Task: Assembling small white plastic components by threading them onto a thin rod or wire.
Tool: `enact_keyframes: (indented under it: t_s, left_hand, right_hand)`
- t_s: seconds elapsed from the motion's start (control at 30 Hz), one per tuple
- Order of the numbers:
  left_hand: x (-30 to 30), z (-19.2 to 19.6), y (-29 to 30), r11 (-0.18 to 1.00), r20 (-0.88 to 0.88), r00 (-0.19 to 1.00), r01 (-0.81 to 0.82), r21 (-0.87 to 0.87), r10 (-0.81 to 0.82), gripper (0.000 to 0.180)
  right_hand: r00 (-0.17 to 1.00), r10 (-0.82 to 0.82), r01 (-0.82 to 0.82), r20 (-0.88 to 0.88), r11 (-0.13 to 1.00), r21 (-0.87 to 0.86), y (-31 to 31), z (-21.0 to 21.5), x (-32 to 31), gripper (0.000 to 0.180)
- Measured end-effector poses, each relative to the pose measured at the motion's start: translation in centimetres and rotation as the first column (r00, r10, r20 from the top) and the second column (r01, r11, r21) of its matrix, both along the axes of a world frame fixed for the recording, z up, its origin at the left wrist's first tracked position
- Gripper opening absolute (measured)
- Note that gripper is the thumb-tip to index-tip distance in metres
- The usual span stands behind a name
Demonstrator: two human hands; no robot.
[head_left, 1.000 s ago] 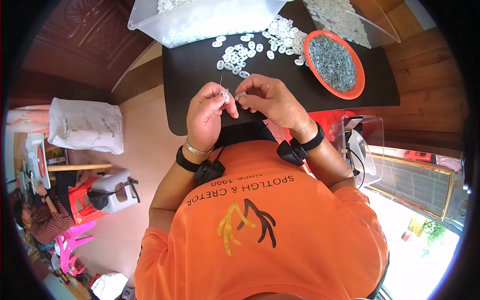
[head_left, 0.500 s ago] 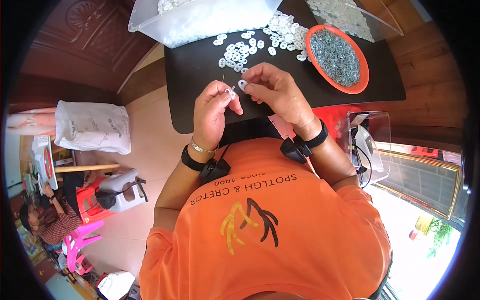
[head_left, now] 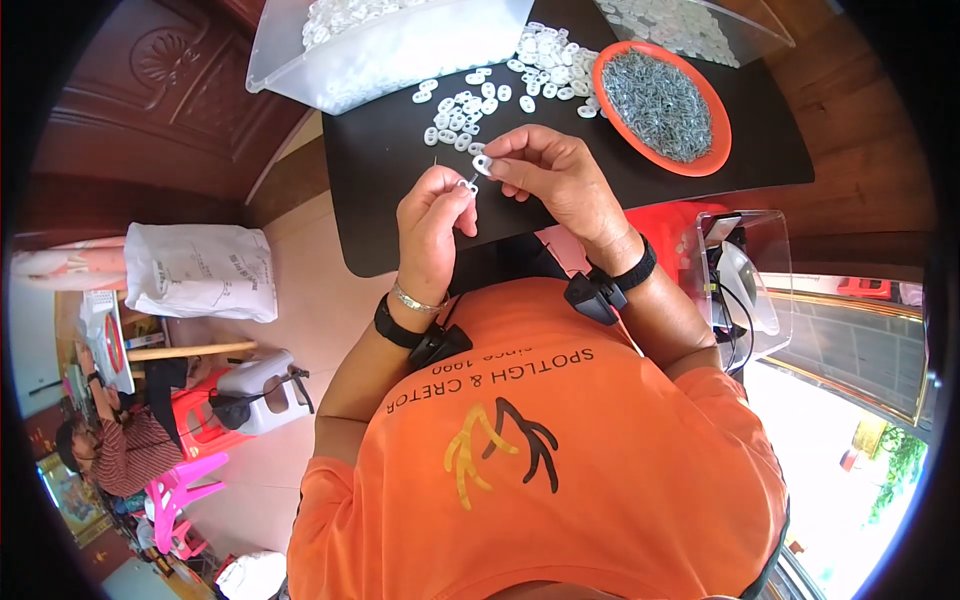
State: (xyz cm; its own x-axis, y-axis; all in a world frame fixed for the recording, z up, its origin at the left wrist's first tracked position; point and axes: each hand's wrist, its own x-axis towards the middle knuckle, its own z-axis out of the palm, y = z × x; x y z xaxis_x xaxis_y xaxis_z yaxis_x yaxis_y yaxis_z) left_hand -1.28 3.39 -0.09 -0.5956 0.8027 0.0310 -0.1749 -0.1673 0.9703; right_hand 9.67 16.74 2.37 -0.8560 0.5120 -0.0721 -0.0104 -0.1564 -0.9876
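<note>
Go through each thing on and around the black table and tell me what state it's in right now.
Left hand: fingers pinched on a thin metal pin.
Right hand: holding a small white plastic ring at its fingertips.
Loose white plastic rings: scattered on the black table.
Round orange bowl: filled with small grey metal pieces.
Clear plastic tub: open, holding white rings.

I see bare black desk (head_left: 400,200) to the left of my left hand (head_left: 432,225). Ahead, scattered white rings (head_left: 470,110) block the way, backed by the clear bin (head_left: 390,50); the orange bowl (head_left: 722,140) crowds the right.
</note>
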Motion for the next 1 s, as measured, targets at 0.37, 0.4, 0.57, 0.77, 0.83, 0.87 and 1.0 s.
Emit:
enact_keyframes:
  t_s: [0.37,0.4,0.57,0.77,0.83,0.87,1.0]
  left_hand:
    - [0.2,0.0,0.3,1.000,-0.012,1.000,-0.008,-0.024,0.008,0.013]
    - [0.1,0.0,0.3,1.000,-0.016,1.000,-0.005,-0.025,0.005,0.013]
    - [0.1,0.0,0.3,1.000,-0.013,1.000,-0.003,-0.029,0.003,0.013]
    - [0.2,0.1,0.3,1.000,-0.007,1.000,0.003,-0.025,-0.003,0.014]
    - [0.1,0.1,0.2,1.000,-0.006,1.000,0.004,-0.030,-0.004,0.015]
    - [0.1,0.0,0.2,0.999,-0.012,1.000,0.011,-0.032,-0.011,0.015]
    - [0.1,0.2,0.2,0.999,-0.019,1.000,0.019,-0.038,-0.019,0.015]
  right_hand:
    - [0.998,0.026,-0.026,-0.061,1.000,0.006,0.1,-0.6,0.0,0.015]
    - [0.998,0.024,-0.024,-0.059,1.000,0.011,0.1,-0.6,0.0,0.015]
    - [0.998,0.016,-0.011,-0.058,0.996,0.093,-0.1,-1.1,0.0,0.014]
    - [0.998,-0.002,0.011,-0.056,0.985,0.172,-0.4,-1.0,0.0,0.014]
    - [0.999,0.000,0.010,-0.053,0.983,0.184,-0.4,-1.0,0.0,0.014]
    - [0.999,-0.003,0.012,-0.048,0.980,0.199,-0.4,-0.9,0.0,0.014]
    - [0.998,0.023,-0.008,-0.060,0.971,0.239,-0.4,-0.6,0.2,0.012]
